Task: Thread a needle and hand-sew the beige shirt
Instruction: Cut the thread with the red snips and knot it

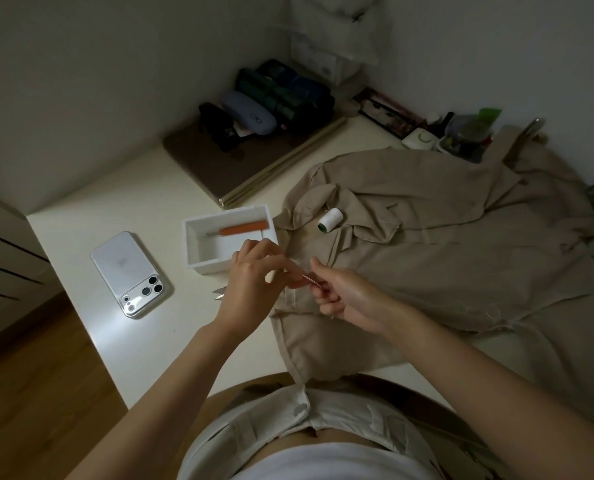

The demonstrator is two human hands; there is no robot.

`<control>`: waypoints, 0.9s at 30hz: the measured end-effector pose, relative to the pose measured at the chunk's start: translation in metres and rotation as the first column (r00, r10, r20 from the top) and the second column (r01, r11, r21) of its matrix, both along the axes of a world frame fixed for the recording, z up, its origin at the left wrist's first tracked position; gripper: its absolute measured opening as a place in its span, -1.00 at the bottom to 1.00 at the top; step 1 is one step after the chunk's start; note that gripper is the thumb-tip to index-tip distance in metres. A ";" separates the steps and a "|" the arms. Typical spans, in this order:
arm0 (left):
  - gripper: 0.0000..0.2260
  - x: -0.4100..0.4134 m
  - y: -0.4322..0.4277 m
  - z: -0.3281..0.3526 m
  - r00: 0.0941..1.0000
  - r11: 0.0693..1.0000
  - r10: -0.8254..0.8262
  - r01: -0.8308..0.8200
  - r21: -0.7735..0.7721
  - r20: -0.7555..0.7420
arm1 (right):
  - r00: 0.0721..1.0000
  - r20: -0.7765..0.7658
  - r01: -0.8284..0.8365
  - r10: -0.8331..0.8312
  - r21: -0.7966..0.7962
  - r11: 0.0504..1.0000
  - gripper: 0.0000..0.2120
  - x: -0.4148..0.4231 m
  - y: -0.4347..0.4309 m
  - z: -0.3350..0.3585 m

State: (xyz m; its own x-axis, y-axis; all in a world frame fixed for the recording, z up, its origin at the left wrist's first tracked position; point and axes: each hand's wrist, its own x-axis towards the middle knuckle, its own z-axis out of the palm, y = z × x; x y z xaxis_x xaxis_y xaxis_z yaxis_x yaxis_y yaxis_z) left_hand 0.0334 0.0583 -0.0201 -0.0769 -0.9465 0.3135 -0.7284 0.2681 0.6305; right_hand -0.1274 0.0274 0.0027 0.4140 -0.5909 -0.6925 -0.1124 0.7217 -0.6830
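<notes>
From where I stand, the thin sliver (312, 280) pinched by the right hand (344, 299) is too small to name, and any thread on it is too fine to see. The left hand (254, 282) turns its back to me, so its grip is hidden. It also covers most of a tool, leaving only the metal tips (218, 294) and a red fleck showing. The beige shirt (444, 244) runs off the right edge, and its near hem drops out of sight below the table (143, 209). The corner clutter (461, 136) is a dim blur. The white stack (330, 36) is cut off by the top edge.
</notes>
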 end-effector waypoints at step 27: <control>-0.75 -0.009 -0.002 0.008 0.996 0.997 -0.050 0.053 0.051 -0.072 | 0.974 -0.201 -0.172 0.108 -0.340 0.924 -0.72 -0.028 0.006 0.016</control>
